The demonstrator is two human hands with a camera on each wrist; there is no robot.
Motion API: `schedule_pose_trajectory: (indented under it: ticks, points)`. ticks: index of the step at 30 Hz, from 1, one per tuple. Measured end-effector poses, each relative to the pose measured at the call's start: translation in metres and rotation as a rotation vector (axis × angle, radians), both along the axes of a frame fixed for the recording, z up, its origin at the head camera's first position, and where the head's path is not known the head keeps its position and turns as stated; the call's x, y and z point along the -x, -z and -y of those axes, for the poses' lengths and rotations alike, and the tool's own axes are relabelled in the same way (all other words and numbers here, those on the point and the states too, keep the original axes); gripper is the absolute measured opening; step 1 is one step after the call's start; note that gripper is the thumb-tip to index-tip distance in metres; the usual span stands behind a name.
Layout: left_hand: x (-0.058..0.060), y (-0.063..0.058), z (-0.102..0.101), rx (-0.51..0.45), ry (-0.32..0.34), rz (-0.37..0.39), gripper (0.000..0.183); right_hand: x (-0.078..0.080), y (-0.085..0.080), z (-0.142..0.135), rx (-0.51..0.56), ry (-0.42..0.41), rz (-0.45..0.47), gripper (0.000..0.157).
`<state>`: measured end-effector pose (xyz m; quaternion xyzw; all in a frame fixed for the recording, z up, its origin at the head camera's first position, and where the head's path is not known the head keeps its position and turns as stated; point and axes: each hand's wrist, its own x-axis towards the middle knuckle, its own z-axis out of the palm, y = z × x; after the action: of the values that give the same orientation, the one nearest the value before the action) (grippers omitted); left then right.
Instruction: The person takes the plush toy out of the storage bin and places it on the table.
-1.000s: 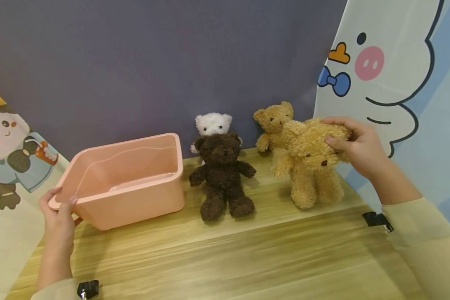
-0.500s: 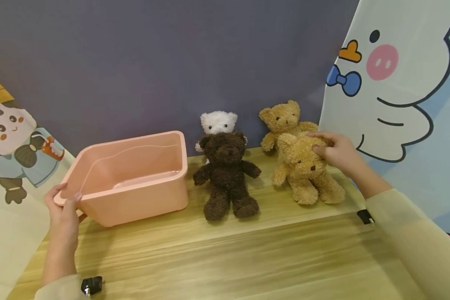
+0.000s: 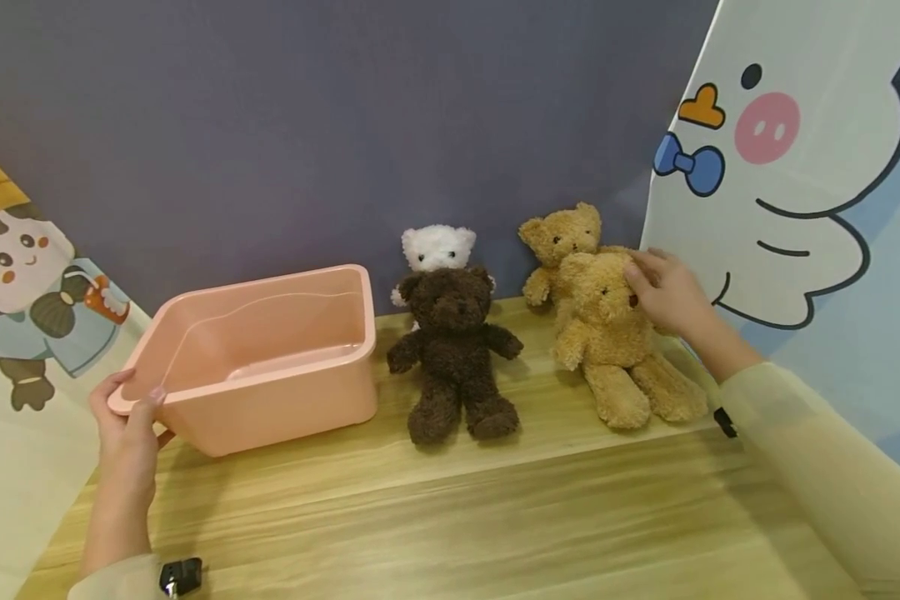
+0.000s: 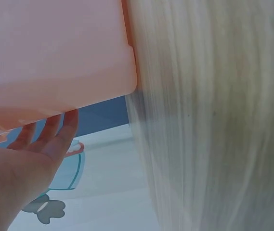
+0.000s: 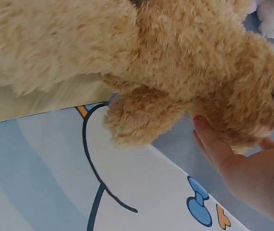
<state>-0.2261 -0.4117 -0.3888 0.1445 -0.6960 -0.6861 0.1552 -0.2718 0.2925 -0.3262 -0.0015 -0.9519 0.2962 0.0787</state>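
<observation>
In the head view, my left hand (image 3: 129, 442) grips the near left corner of a pink plastic bin (image 3: 270, 408), thumb at the rim; the left wrist view has its fingers (image 4: 62, 134) against the outer wall. A light brown teddy bear (image 3: 607, 342) sits at the right, legs forward, its head turned to the right. At the side of that head is my right hand (image 3: 671, 292); the right wrist view shows a straight finger (image 5: 214, 144) touching below the head. Behind sits a second tan teddy bear (image 3: 558, 237), partly covered.
A dark brown teddy bear (image 3: 457, 358) sits between bin and tan bears, with a white teddy bear (image 3: 437, 246) mostly hidden behind it. All stand on a wood-grain table (image 3: 420, 533) against a grey backdrop (image 3: 345, 133). Cartoon-printed panels (image 3: 810, 250) flank both sides.
The front light brown bear has gone from leaning forward to sitting with its head raised and turned right. My right hand has moved left to its head's side. The left hand keeps its grip.
</observation>
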Motion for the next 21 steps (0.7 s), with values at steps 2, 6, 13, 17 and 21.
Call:
schedule_pose_trajectory:
  ticks: [2,6,13,17,21]
  points:
    - [0.0,0.0,-0.001,-0.002,-0.01,0.005,0.05,-0.001,-0.001,0.002,-0.001,-0.01,0.0,0.072]
    - [0.0,-0.001,-0.002,0.001,-0.009,0.006,0.05,-0.007,-0.007,0.011,-0.02,-0.02,0.023,0.074]
    - [0.005,0.001,-0.003,0.01,0.006,-0.04,0.05,-0.022,-0.022,0.035,-0.005,-0.044,0.056,0.071]
    - [0.006,0.003,0.002,0.036,0.013,-0.066,0.049,-0.032,-0.027,0.047,-0.008,-0.068,0.046,0.067]
    - [0.001,0.002,0.016,0.009,-0.028,-0.105,0.046,-0.04,-0.031,0.063,0.003,-0.112,0.025,0.061]
